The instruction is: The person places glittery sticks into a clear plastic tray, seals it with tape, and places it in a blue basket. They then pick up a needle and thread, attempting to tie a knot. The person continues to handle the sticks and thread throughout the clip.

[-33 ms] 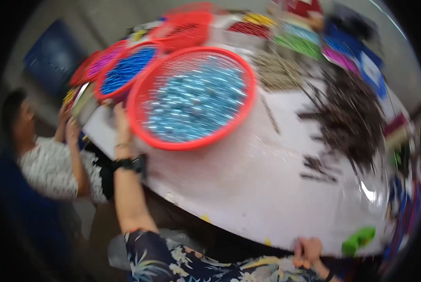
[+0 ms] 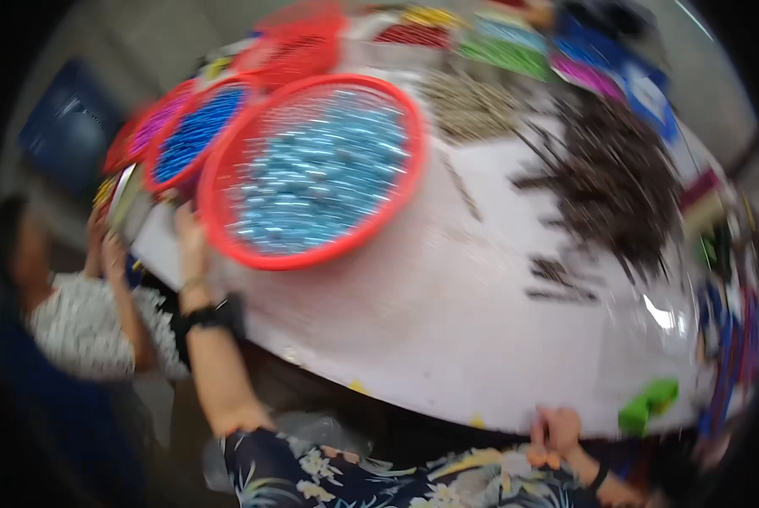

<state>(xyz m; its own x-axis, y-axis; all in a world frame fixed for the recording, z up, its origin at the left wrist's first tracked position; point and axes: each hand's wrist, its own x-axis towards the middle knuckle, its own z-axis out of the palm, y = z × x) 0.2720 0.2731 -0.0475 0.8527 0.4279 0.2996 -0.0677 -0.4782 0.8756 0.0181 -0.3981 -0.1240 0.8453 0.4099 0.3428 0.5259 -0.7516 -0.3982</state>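
A large round red plastic basket (image 2: pixel 283 260) stands on the pale tabletop, filled with shiny light-blue pieces (image 2: pixel 324 173) whose kind is blurred. My left hand (image 2: pixel 191 237), with a dark watch on its wrist, is at the basket's left side, its fingers closed against the rim; the fingertips are partly hidden. Down by the table's front edge rests my right hand (image 2: pixel 556 427), fingers curled in, with nothing visible in it. A crumpled bright green thing (image 2: pixel 648 406) lies to the right of that hand.
A heap of dark brown sticks (image 2: pixel 608 182) covers the table's right side; tan sticks (image 2: pixel 473 106) lie farther back. Smaller red baskets with blue sticks (image 2: pixel 200 131) and pink ones (image 2: pixel 157 127) stand at left. Another person (image 2: pixel 91 322) sits at the left edge.
The whole view has shifted, so the table and the things on it appear farther left. My left hand stays at the basket's rim, and my right hand stays by the front edge.
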